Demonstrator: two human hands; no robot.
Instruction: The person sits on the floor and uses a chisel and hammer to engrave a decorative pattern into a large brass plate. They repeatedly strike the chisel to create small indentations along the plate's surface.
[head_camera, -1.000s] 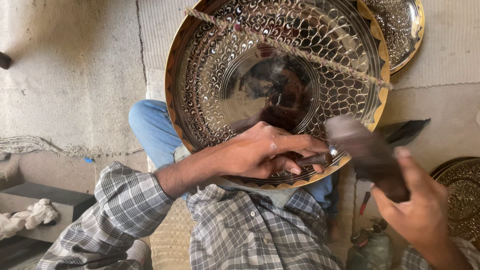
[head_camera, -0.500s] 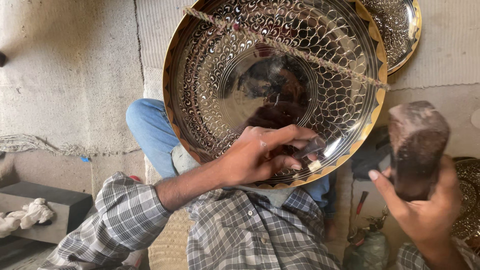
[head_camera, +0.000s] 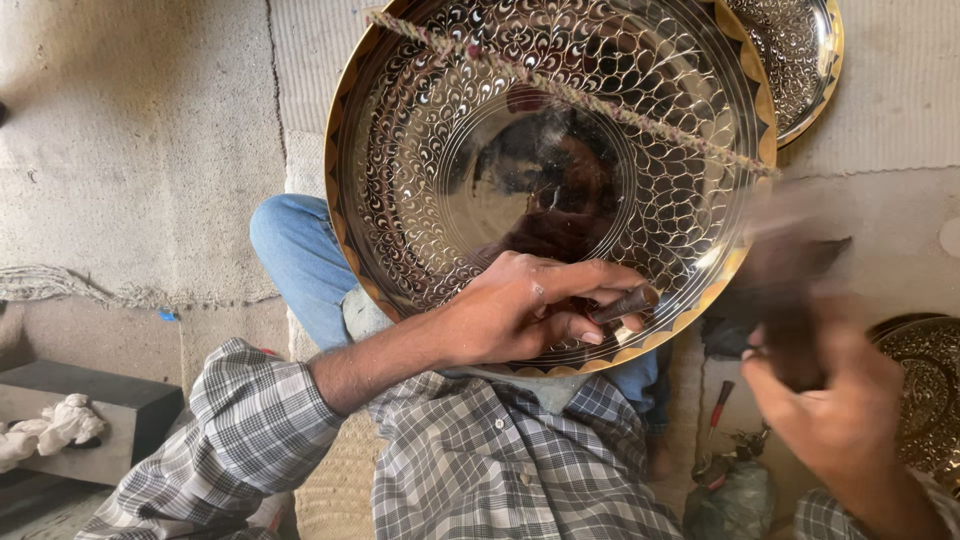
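A large engraved brass tray (head_camera: 450, 150) stands tilted on the person's lap, its patterned face toward the camera and a twisted cord (head_camera: 570, 92) running across its upper part. The left hand (head_camera: 520, 310) rests on the tray's lower rim, fingers (head_camera: 600, 280) pinching a short dark chisel (head_camera: 622, 304) whose tip touches the gold border near the lower right edge. The right hand (head_camera: 835, 410), just off the tray's right edge, has its fingers wrapped around the handle of a mallet (head_camera: 785, 290), which is blurred. A second engraved tray (head_camera: 800, 60) lies on the floor at upper right.
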